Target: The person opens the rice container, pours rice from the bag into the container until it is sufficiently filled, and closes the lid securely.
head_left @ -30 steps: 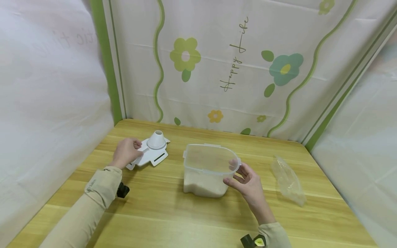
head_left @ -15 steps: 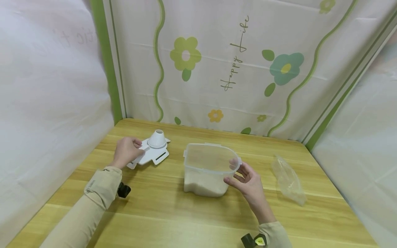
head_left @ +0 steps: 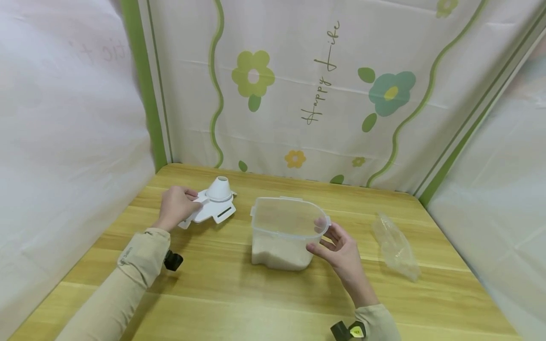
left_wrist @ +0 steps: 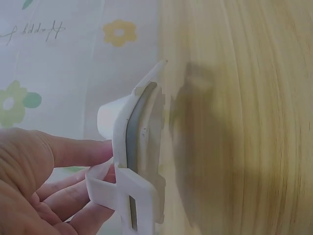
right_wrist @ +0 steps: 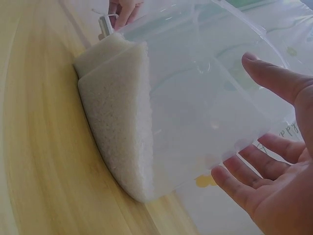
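My left hand [head_left: 177, 207] pinches a white plastic lid [head_left: 213, 210] with a cone-shaped spout on top and hinged side flaps. In the left wrist view, thumb and fingers hold the lid [left_wrist: 139, 132] by a raised part. A grey seal runs round its edge, and its shadow falls on the table. My right hand [head_left: 341, 251] holds the rounded end of a clear storage container [head_left: 283, 237], thumb at the near side and fingers round the far side. White rice [right_wrist: 115, 88] fills the container's lower part, as the right wrist view shows. The container stands upright with its top uncovered.
A crumpled clear plastic bag [head_left: 396, 248] lies right of the container on the wooden table [head_left: 239, 308]. White curtains with printed flowers [head_left: 253, 76] enclose the back and both sides.
My left hand has shifted slightly right and up with the lid, which sits a little further right. The right hand and the container have stayed put.
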A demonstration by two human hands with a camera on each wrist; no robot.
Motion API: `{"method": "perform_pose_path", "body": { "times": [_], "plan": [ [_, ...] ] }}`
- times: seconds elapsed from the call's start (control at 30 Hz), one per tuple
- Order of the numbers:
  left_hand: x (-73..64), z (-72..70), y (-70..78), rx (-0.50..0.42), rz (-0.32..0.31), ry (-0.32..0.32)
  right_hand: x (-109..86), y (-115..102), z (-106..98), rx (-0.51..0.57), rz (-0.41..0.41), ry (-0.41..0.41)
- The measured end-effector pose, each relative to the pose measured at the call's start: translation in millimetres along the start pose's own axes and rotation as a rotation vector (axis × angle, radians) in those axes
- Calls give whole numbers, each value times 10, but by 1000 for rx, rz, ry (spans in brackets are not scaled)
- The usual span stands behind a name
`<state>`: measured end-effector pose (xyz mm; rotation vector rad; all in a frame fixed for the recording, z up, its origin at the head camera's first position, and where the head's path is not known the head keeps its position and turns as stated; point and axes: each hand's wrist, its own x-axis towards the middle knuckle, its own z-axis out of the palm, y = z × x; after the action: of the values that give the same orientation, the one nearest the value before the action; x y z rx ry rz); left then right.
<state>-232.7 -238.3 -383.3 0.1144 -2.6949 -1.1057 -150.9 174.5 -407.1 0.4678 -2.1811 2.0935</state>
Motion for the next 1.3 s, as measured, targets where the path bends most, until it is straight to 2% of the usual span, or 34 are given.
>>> {"method": "perform_pose_path", "body": {
  "times": [0.17, 0.5, 0.77, 1.0, 1.1, 1.3],
  "plan": [
    [-24, -18, 62, -26, 18, 14, 1, -3, 1, -1, 4, 0],
    [-59, -97, 239, -75, 74, 91, -2, -3, 3, 8, 7, 4],
    [-91, -172, 423, -181, 99, 144, -6, 7, 4, 22, 13, 3],
    [-159, -247, 620, -251, 158, 168, -4, 16, 2, 27, 9, 11],
    [-191, -293, 726, -287, 165, 162, -4, 15, 2, 23, 8, 16],
    [-264, -381, 908, -344, 144, 75, 0, 16, 4, 21, 15, 16]
  ]
}}
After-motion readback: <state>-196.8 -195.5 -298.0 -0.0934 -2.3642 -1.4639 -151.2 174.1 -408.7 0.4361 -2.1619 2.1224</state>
